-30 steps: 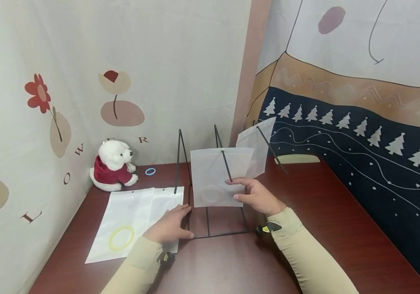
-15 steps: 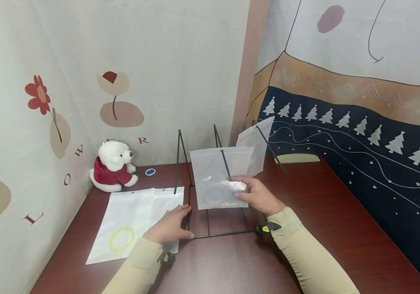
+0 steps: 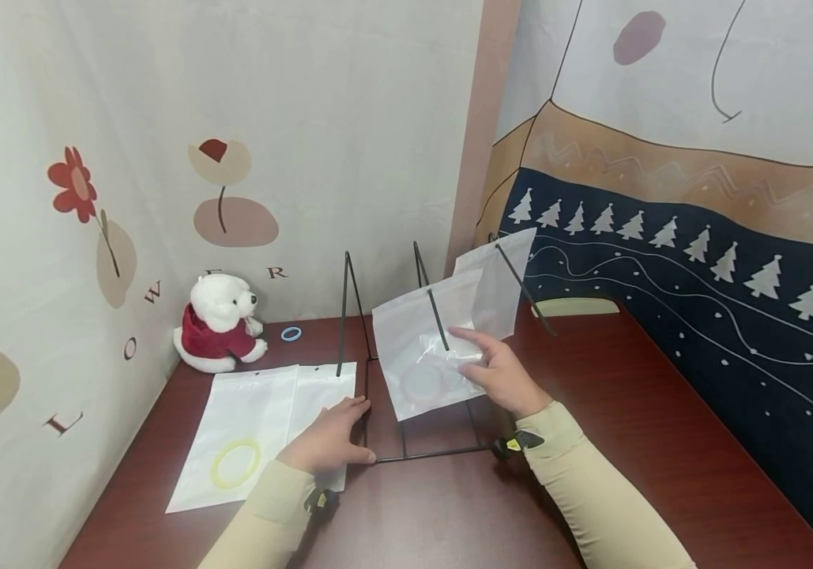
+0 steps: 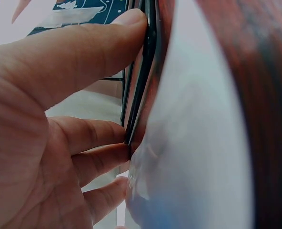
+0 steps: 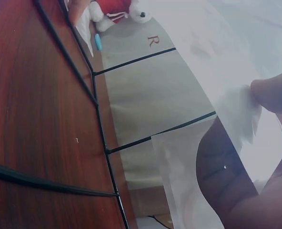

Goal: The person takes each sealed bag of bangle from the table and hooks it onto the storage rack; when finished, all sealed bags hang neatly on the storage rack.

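In the head view my left hand [image 3: 331, 433] rests at the near left corner of a black wire rack [image 3: 442, 454]. Its thumb and fingertips touch the base rod [image 4: 140, 90], spread along it. A frosted zip bag [image 3: 406, 324] hangs tilted on the rack's middle prong, a pale ring [image 3: 422, 382] showing inside. My right hand [image 3: 502, 371] pinches this bag near its right edge, index finger extended toward the prong. In the right wrist view the thumb lies against the film [image 5: 236, 109], with other fingers on the far side. Another frosted bag [image 3: 498, 288] hangs on the right prong.
Two white bags [image 3: 257, 419] lie flat left of the rack, a yellow ring [image 3: 235, 464] in the nearer one. A white plush bear [image 3: 221, 324] in red and a light blue ring [image 3: 291, 333] stand behind. The left prong [image 3: 343, 316] sticks up bare. Fabric hangings border the table.
The middle bag has tilted, its right side lifting and its lower left corner swinging down. My right hand first touches, then grips its right edge. The left hand stays put.
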`<state>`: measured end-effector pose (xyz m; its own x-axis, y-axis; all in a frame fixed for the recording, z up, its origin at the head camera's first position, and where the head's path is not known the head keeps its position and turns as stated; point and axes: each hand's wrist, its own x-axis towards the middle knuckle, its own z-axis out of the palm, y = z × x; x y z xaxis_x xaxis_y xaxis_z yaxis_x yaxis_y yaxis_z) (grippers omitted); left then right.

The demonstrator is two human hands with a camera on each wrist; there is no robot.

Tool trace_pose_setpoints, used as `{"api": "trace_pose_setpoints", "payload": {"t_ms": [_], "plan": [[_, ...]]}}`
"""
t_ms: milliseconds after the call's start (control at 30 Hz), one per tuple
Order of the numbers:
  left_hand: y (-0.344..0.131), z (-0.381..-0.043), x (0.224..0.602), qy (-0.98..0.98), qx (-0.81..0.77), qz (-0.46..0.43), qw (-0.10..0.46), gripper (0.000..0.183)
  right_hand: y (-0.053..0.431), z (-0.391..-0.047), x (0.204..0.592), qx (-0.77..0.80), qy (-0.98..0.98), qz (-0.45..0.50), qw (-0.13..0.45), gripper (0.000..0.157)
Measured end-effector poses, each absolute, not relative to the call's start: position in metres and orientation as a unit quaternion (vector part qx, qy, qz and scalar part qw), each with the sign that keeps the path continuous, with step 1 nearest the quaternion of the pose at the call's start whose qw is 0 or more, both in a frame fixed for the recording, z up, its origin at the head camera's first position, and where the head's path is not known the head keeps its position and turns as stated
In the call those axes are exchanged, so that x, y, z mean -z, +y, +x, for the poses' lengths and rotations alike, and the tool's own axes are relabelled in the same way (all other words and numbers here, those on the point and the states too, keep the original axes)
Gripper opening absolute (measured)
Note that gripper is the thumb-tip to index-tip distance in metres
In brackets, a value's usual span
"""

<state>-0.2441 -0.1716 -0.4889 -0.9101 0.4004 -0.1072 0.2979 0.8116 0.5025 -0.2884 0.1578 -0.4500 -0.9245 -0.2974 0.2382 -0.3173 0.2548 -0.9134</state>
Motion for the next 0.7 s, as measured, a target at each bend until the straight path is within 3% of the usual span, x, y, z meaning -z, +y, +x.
{"api": "trace_pose_setpoints", "payload": {"t_ms": [233, 700], "plan": [[-0.1715, -0.2441, 0.4885, 0.946, -0.245, 0.183, 0.106, 0.093, 0.1552, -0.2863, 0.4467, -0.579, -0.795, 0.180, 0.025, 0.063], [-0.1717, -0.2442, 0.4882, 0.946, -0.242, 0.188, 0.103, 0.093, 0.1552, -0.2872, 0.4470, -0.637, -0.751, 0.172, 0.005, 0.067]]}}
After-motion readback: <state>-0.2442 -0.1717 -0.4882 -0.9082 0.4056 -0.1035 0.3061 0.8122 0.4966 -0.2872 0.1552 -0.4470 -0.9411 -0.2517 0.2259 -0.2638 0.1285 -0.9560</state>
